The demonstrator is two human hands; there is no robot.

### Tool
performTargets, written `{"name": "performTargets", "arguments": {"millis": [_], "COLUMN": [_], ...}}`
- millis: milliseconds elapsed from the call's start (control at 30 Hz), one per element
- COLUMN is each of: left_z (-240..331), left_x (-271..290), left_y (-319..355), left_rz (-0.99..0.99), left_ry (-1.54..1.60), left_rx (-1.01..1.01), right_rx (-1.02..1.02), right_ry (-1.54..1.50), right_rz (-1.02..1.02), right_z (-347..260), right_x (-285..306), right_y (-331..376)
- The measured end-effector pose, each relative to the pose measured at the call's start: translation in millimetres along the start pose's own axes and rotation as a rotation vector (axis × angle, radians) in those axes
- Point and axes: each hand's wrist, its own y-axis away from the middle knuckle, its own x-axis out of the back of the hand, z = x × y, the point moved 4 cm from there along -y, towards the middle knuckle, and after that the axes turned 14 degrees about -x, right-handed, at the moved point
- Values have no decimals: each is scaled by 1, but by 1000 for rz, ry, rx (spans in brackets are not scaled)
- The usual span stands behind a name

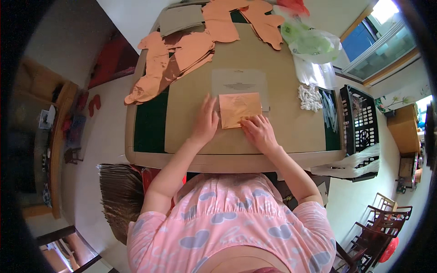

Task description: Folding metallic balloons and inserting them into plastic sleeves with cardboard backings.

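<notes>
A rose-gold foil balloon (240, 107), folded into a flat square, lies before me on the brown board. Under its far edge shows a pale, flat package (237, 79) with a hanging slot and small print. My right hand (258, 132) is at the near right edge of the foil, fingers curled together and pinching there. Beside the foil's left edge is my left hand (205, 122), its fingers stretched out and holding nothing. More flat foil balloons (191, 52) are spread in overlapping layers along the far left and far side of the table.
Grey flat sheets (181, 20) lie among the far balloons. To the right are small white bundles (309, 98), thin clear straws (329, 111) and plastic bags (314, 43). A black crate (359, 120) stands past the table's right edge; stacked brown sheets (119, 195) are at lower left.
</notes>
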Motion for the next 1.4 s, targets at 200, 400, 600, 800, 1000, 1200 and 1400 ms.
{"name": "performTargets", "arguments": {"millis": [200, 400, 600, 800, 1000, 1200, 1400], "left_z": [28, 27, 30, 36, 33, 36, 66], "left_x": [16, 10, 14, 10, 4, 2, -12], "left_y": [38, 36, 33, 29, 33, 41, 8], "left_rz": [-283, -349, -386, -370, -336, -286, -216], "left_ry": [-211, -294, -335, -360, -362, -293, -190], "left_rx": [-69, -173, -220, -237, -249, -211, -333], "right_rx": [-81, -139, -245, -142, -221, -338, -717], "right_ry": [14, 3, 7, 46, 146, 52, 63], "right_rz": [45, 77, 23, 37, -43, 35, 349], "right_z": [-2, -6, -3, -13, -6, 21, 130], "right_x": [-5, -6, -10, -12, -5, 33, 98], "right_y": [0, -14, -25, -20, -12, 22, 43]}}
